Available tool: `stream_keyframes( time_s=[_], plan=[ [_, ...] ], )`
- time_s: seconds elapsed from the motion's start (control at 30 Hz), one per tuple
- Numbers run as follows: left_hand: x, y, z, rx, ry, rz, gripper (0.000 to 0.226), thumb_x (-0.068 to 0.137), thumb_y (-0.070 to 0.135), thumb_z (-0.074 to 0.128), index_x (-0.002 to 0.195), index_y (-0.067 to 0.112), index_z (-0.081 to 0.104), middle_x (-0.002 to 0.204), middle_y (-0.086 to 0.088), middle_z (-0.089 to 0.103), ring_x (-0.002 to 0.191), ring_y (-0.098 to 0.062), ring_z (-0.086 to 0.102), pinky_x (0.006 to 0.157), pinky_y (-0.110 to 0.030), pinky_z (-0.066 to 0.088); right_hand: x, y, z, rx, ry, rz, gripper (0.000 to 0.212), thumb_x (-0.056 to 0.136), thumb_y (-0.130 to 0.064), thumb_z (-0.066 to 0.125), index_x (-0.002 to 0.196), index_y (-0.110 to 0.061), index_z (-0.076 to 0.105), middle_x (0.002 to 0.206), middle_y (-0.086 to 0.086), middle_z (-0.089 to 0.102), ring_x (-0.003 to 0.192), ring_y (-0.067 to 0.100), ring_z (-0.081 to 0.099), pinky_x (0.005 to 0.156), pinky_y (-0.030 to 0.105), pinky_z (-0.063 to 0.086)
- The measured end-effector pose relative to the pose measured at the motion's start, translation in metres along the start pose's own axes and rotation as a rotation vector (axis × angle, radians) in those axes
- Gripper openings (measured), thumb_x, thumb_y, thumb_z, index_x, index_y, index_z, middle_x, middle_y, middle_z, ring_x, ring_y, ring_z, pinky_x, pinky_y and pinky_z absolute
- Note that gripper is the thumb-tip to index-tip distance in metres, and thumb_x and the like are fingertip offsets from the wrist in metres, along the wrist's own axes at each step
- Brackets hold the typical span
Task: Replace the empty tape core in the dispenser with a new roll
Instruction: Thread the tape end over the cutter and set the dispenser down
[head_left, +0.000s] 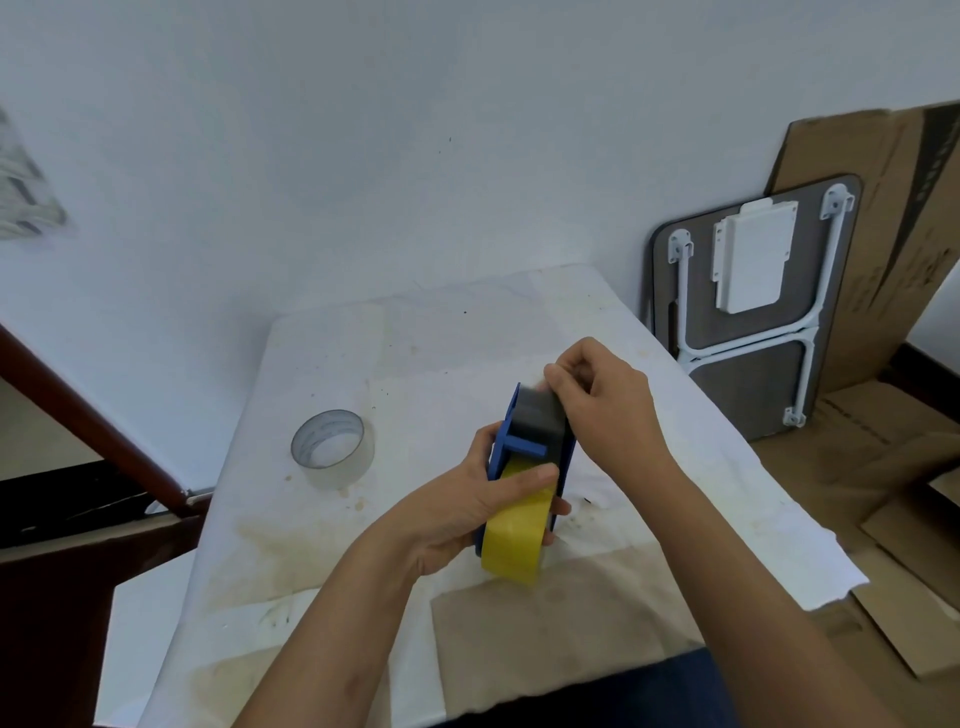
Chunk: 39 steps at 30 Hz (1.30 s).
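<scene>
Hands (467, 499) (608, 410) gripping blue dispenser (530, 441) — yellow roll (517, 525) seated, core (332, 447) (empty) aside

Blue dispenser (530, 447) holds yellow roll (517, 525) above table; empty core (332, 449) lies left.

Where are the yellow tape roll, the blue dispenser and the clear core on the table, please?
yellow tape roll (517, 525): head view, on its outer yellow band.
blue dispenser (503, 448): head view, on its left side plate.
clear core (340, 470): head view, on its front outer wall.
</scene>
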<state>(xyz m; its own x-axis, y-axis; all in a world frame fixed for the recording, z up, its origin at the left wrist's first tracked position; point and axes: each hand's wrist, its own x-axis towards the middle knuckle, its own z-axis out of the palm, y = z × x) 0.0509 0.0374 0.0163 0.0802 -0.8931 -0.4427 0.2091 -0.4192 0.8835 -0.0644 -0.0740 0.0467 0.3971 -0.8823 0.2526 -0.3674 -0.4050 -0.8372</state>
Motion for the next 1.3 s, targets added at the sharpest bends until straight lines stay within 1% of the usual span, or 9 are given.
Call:
stream_keyframes(
  time_s=[0.23,0.3,0.43,0.57,0.73,0.83,0.93,1.13,1.3],
  plan=[
    [0.003,-0.001,-0.001,0.019,-0.01,0.017,0.069,0.086,0.027,0.074,0.14,0.039,0.032,0.105,-0.004,0.079,0.103,-0.031,0.074,0.078,-0.039,0.063,0.004,-0.004,-0.006,0.119,0.011,0.153,0.017,0.095,-0.029,0.054,0.091,-0.013,0.058,0.074,-0.001,0.06,0.065,0.01,0.051,0.056,0.024,0.041],
    [0.003,-0.002,-0.001,0.036,-0.005,0.031,0.073,0.085,0.028,0.076,0.14,0.041,0.031,0.101,0.0,0.08,0.102,-0.029,0.075,0.084,-0.042,0.062,0.004,-0.005,-0.009,0.232,0.0,0.237,0.016,0.095,-0.029,0.055,0.092,-0.013,0.058,0.077,-0.003,0.059,0.068,0.01,0.052,0.058,0.024,0.04],
    [0.0,-0.003,-0.003,0.043,-0.002,0.054,0.071,0.082,0.029,0.077,0.138,0.042,0.035,0.112,-0.007,0.077,0.104,-0.03,0.074,0.092,-0.046,0.058,0.004,-0.005,-0.016,0.477,-0.204,0.378,0.012,0.093,-0.017,0.058,0.104,-0.014,0.063,0.076,-0.002,0.065,0.07,0.01,0.058,0.066,0.024,0.048],
    [-0.007,-0.003,-0.011,0.001,-0.032,0.083,0.066,0.077,0.027,0.077,0.133,0.039,0.044,0.105,-0.005,0.078,0.096,-0.026,0.076,0.083,-0.04,0.061,0.011,0.0,-0.031,0.753,-0.443,0.461,0.018,0.093,-0.005,0.054,0.091,-0.016,0.068,0.069,-0.002,0.065,0.061,0.009,0.057,0.063,0.022,0.048],
    [-0.012,-0.002,-0.016,0.02,-0.056,0.1,0.067,0.077,0.025,0.075,0.135,0.036,0.045,0.1,-0.003,0.08,0.094,-0.022,0.076,0.086,-0.038,0.061,0.013,0.003,-0.034,0.906,-0.466,0.583,0.019,0.088,-0.003,0.056,0.082,-0.008,0.073,0.077,0.004,0.067,0.065,0.011,0.062,0.057,0.018,0.055],
    [-0.013,-0.003,-0.017,0.029,-0.052,0.095,0.066,0.076,0.025,0.074,0.134,0.037,0.045,0.098,0.001,0.08,0.093,-0.019,0.076,0.086,-0.037,0.06,0.013,0.005,-0.034,0.894,-0.476,0.542,0.017,0.089,-0.015,0.062,0.082,-0.01,0.077,0.084,0.004,0.07,0.072,0.011,0.065,0.062,0.019,0.056],
    [-0.013,-0.004,-0.018,0.043,-0.045,0.092,0.066,0.076,0.027,0.075,0.133,0.04,0.045,0.098,0.005,0.08,0.093,-0.017,0.076,0.088,-0.037,0.06,0.013,0.005,-0.034,0.723,-0.478,0.447,0.014,0.087,-0.022,0.067,0.086,-0.012,0.076,0.086,0.002,0.073,0.075,0.011,0.065,0.068,0.022,0.054],
    [-0.013,-0.001,-0.015,0.077,-0.038,0.086,0.061,0.081,0.024,0.074,0.133,0.039,0.045,0.098,0.005,0.08,0.091,-0.016,0.077,0.08,-0.031,0.061,0.015,-0.007,-0.036,0.5,-0.404,0.191,0.009,0.085,-0.004,0.068,0.092,-0.009,0.069,0.078,0.004,0.07,0.068,0.013,0.062,0.068,0.024,0.052],
    [-0.013,0.0,-0.012,0.131,-0.034,0.083,0.059,0.087,0.021,0.071,0.134,0.042,0.041,0.094,0.013,0.079,0.088,-0.012,0.077,0.078,-0.029,0.061,0.018,-0.021,-0.036,0.415,-0.389,-0.023,0.011,0.084,-0.004,0.068,0.091,-0.013,0.07,0.08,0.007,0.068,0.07,0.017,0.061,0.069,0.029,0.052]
  ],
)
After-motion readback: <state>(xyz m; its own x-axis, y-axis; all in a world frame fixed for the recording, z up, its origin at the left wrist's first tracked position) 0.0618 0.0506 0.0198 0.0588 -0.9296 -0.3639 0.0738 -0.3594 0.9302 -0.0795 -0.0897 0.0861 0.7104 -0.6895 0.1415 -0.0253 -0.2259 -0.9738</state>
